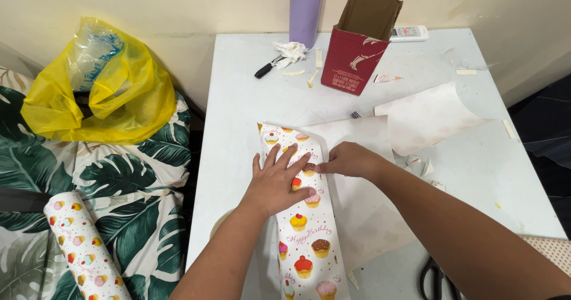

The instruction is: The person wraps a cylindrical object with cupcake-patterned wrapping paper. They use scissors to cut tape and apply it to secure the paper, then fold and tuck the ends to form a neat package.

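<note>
A long box wrapped in white cupcake-patterned paper (pixel 306 234) lies on the white table (pixel 244 98). My left hand (pixel 275 182) presses flat on its top, fingers spread. My right hand (pixel 350 159) rests at the box's right edge, fingertips pinching or pressing the paper fold there. The loose sheet of wrapping paper (pixel 416 118), plain side up, spreads out to the right and curls up at the far end.
A red open carton (pixel 355 50), purple roll (pixel 306 8), black marker (pixel 266 68), crumpled tissue (pixel 291 51) and remote (pixel 409 33) sit at the back. Scissors (pixel 437 279) lie at front right. A yellow bag (pixel 98 83) and a second paper roll (pixel 83 249) rest on leaf-print fabric, left.
</note>
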